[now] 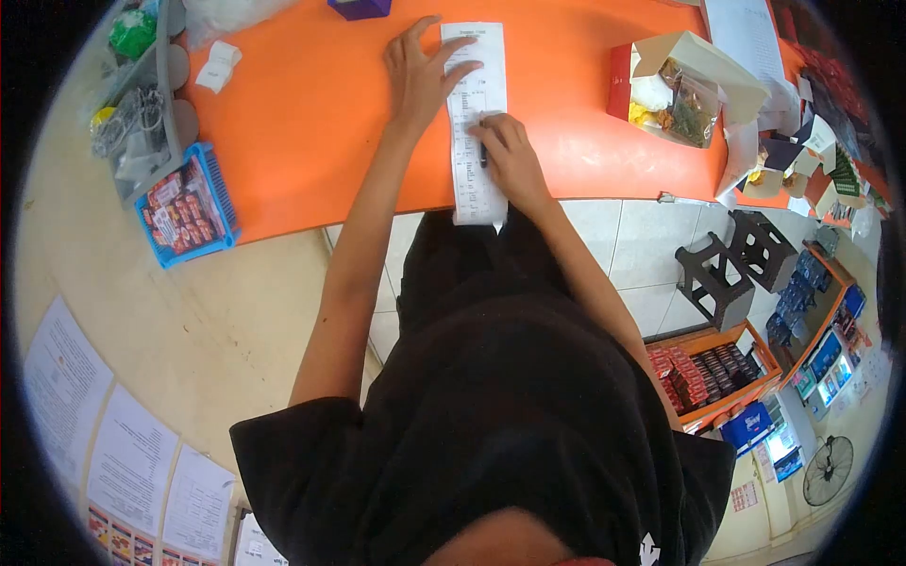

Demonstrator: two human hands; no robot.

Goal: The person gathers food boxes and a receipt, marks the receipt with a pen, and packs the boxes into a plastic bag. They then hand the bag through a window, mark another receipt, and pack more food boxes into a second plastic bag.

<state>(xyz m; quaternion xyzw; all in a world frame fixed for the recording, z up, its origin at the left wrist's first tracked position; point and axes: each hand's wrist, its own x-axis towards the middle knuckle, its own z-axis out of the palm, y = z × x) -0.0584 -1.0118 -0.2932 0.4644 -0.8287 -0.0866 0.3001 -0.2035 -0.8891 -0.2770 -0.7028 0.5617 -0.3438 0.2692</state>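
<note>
A long printed receipt (pixel 469 184) lies on the orange table (pixel 311 113), its lower end hanging past the near edge. My left hand (pixel 420 71) rests at its upper left, fingers apart, with the thumb and a fingertip reaching over the paper. Closed around a black pen (pixel 483 151), my right hand (pixel 512 160) is at the receipt's right edge, about midway down. The pen's tip is too small to make out.
An open food box (pixel 694 80) with packed food stands at the right. A blue basket of small packets (pixel 189 208) sits at the left edge, below a grey tray (pixel 151 123). A purple box (pixel 360 8) is at the back. Dark stools (pixel 717 278) stand on the floor.
</note>
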